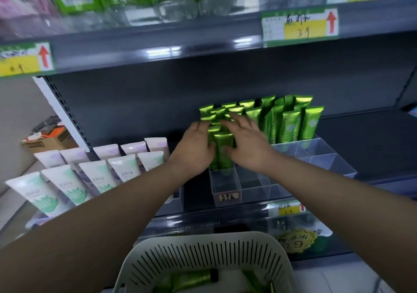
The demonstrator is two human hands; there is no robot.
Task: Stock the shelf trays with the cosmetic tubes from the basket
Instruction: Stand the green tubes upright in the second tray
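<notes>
The step now is tidying green tubes (291, 123) that are already in the clear tray (327, 157) on the shelf (372, 144). The tubes stand up at the back and in the middle of the tray, caps down and flat ends up.

Both hands are at the left side of the tray. The left hand (194, 150) lies against the left side of a bunch of tubes. The right hand (248, 146) lies over the tops, with its fingers (234, 118) spread out and quite straight. Both thumbs touch the front tube. It looks like the hands are pressing and lining the tubes up, not gripping one, though the picture is a bit blurry there.

The boxes along the front edge of the tray have no tubes in them. More green tubes (191, 278) lie in the basket (203, 238) below, near the person. So the job is not finished. Next, I think, a hand must let go, reach down to the basket, pick up a tube and stand it in a front box.

The tubes are shiny green and long, soft-looking with flat pinched ends. The tray is hard, see-through plastic with thin walls. The basket is pale plastic with slits and a round rim. Pale tubes (97, 175) stand by the left end of the shelf.
</notes>
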